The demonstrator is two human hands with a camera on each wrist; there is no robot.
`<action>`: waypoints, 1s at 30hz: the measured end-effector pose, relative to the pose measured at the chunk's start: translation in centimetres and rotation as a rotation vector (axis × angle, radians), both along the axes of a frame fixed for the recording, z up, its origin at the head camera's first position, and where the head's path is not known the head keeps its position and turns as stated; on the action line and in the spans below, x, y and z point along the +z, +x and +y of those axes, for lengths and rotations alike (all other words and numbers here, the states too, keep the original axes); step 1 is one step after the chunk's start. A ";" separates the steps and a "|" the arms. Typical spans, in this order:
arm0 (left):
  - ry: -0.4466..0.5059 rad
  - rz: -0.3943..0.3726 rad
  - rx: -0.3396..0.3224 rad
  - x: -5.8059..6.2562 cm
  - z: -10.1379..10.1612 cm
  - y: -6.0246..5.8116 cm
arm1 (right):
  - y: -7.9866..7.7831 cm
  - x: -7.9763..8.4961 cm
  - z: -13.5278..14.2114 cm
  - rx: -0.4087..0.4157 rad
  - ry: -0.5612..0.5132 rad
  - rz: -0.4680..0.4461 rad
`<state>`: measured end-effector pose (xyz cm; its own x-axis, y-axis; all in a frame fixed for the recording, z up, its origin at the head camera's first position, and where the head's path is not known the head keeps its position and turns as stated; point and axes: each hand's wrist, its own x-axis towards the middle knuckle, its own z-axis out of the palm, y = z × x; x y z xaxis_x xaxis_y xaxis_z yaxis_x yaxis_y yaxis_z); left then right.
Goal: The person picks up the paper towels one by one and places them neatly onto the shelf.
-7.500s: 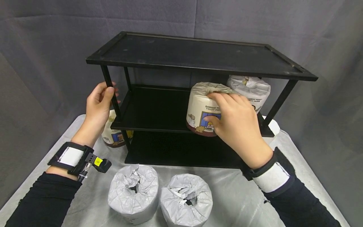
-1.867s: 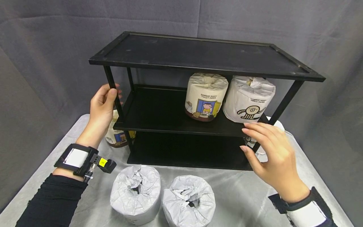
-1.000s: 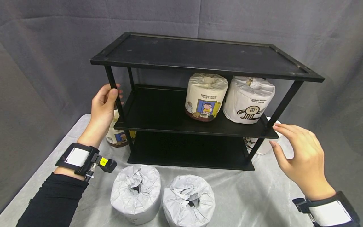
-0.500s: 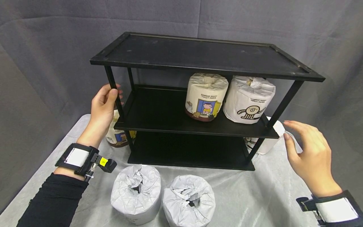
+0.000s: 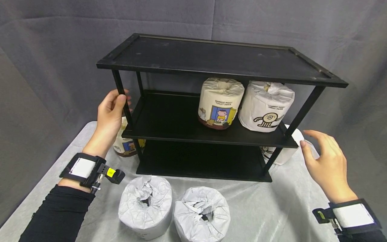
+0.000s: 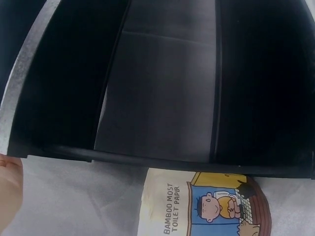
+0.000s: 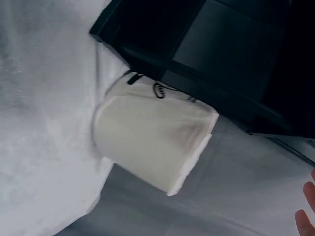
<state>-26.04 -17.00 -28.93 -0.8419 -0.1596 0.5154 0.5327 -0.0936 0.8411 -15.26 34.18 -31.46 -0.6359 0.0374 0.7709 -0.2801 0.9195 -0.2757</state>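
Observation:
My left hand (image 5: 110, 111) grips the front left post (image 5: 121, 97) of a black shelf rack (image 5: 220, 55). My right hand (image 5: 328, 161) is beyond the rack's right side, thumb and fingers spread apart and holding nothing. Its fingertips are beside a white-wrapped toilet paper roll (image 7: 147, 137), which stands on the table behind the right post. On the middle tier, a cream toilet paper roll (image 5: 220, 107) with a cartoon print and a white toilet paper roll (image 5: 261, 107) stand upright side by side.
Two white-wrapped rolls, a left one (image 5: 145, 208) and a right one (image 5: 201, 215), stand in front of the rack on the cloth-covered table (image 5: 257, 208). Another cartoon-print roll (image 6: 206, 206) stands by its left side. A grey curtain (image 5: 181, 20) hangs behind.
My right hand has let go of the cream roll, now standing further back on the middle tier, and moved right to beside the outer roll. My left hand has stayed on the post.

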 end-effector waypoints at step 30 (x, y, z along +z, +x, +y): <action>-0.027 -0.002 0.001 0.0 -0.1 0.0 | -2.8 -2.4 2.5 -0.119 0.055 -0.205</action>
<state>-26.02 -17.10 -28.94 -0.8430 -0.1464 0.5176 0.5308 -0.0710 0.8445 -18.05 36.63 -33.86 -0.7732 0.0830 0.6287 -0.1124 0.9578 -0.2647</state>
